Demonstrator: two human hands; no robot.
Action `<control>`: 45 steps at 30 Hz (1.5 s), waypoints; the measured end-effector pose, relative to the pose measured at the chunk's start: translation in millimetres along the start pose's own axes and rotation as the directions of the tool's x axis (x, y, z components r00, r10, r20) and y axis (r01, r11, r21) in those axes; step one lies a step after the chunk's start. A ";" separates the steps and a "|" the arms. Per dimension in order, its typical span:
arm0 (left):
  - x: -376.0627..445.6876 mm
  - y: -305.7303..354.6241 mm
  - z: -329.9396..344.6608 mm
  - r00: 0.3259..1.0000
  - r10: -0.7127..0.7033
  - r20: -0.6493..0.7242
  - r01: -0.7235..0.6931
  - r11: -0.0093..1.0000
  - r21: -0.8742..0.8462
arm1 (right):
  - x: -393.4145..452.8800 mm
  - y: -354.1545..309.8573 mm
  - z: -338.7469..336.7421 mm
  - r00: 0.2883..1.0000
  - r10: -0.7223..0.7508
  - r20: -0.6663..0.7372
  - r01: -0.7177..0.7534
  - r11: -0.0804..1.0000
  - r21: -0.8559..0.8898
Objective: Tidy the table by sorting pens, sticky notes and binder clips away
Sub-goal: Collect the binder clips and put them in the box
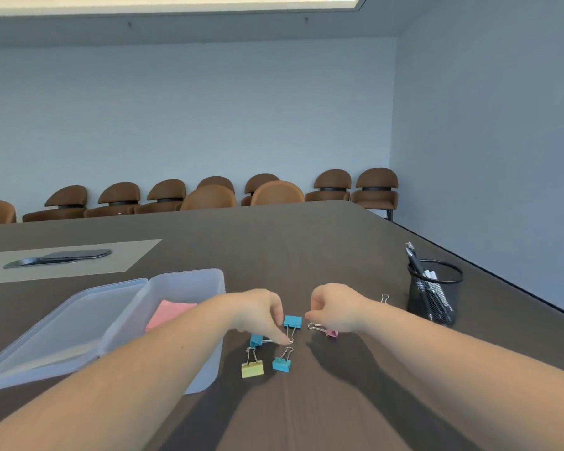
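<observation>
Both hands work low over a scatter of binder clips on a dark desk. The left hand [258,312] has its grip pinched together at the wire handle of a blue clip [292,321], thumb and finger meeting just below the clip's body; whether the clip is off the wood, I cannot tell. The right hand [334,309] is curled, its grip drawn together right at the wire loops of a pink clip [332,333] lying flat, handles pointing left toward the other hand; a firm hold cannot be confirmed.

Three more clips lie just nearer the person: a second blue [256,340] partly under the left hand, a third blue [281,364] and a yellow one [252,368], handles angled away. One more clip's wire [385,298] peeks out beyond the right wrist.

The open clear box [189,281], pink notes [171,312] inside, stands just left of the clips, so the left hand looks better placed for the drop. Its lid [46,340] lies alongside. A mesh cup [435,292] with pens [415,258] stands to the right.

Brown chairs [334,185] line the pale wall behind.
</observation>
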State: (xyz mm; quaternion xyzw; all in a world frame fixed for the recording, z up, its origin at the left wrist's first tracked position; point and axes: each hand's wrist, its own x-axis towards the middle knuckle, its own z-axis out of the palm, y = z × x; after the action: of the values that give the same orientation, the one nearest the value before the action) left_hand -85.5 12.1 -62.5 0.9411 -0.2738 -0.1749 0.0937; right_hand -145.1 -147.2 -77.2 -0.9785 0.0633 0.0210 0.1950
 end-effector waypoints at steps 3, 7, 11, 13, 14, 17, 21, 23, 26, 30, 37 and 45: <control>8.5 4.1 19.2 0.992 -0.125 0.001 0.124 0.983 0.135 | -8.0 36.0 -1.8 1.000 0.020 0.001 -0.020 0.998 -0.066; 23.5 -1.4 37.3 0.958 -0.233 -0.164 0.268 0.933 0.240 | -12.4 66.2 -0.5 0.998 0.024 -0.062 -0.032 0.992 -0.122; 33.8 -3.0 49.7 0.935 -0.320 -0.154 0.344 0.922 0.176 | -3.4 73.3 18.0 0.998 -0.060 -0.012 0.060 0.998 0.027; 38.8 -1.7 55.8 0.937 -0.305 -0.168 0.332 0.929 0.166 | 4.2 69.2 28.4 0.995 -0.088 0.037 0.088 0.996 0.019; 41.0 -1.4 57.5 0.935 -0.298 -0.192 0.327 0.934 0.143 | 8.0 66.1 32.8 0.993 -0.096 0.063 0.098 0.995 -0.015; 48.6 -3.4 58.8 0.915 -0.296 -0.276 0.314 0.949 0.025 | 19.0 59.8 41.5 0.991 -0.112 0.068 0.119 0.988 -0.098; 55.6 -8.1 57.1 0.898 -0.336 -0.283 0.317 0.942 -0.113 | 23.6 55.6 40.8 0.992 -0.126 0.031 0.129 0.981 -0.143; 57.7 -10.2 57.1 0.887 -0.360 -0.290 0.323 0.931 -0.169 | 24.5 57.4 39.5 0.992 -0.123 0.020 0.124 0.982 -0.139; 55.4 -9.7 59.2 0.870 -0.354 -0.344 0.300 0.933 -0.200 | 25.1 65.4 39.8 0.992 -0.118 -0.043 0.113 0.989 -0.099; 53.0 -9.8 60.5 0.885 -0.294 -0.361 0.237 0.952 -0.194 | 20.9 81.3 33.7 0.957 -0.124 -0.261 0.124 0.992 -0.018; 48.9 -9.2 77.0 0.892 -0.136 -0.432 0.216 0.966 0.142 | 25.5 102.3 21.9 0.900 -0.065 -0.430 0.024 0.995 -0.100; 61.2 -7.5 71.6 0.879 -0.101 -0.466 0.194 0.968 0.156 | 33.2 114.2 35.8 0.942 0.061 -0.331 -0.057 0.998 0.020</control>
State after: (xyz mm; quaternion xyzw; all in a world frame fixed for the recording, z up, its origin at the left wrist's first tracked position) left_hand -60.9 -21.0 -147.5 0.9785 -0.1876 0.0714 0.0473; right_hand -127.9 -241.9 -155.8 -0.9648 0.1245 -0.1383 0.1860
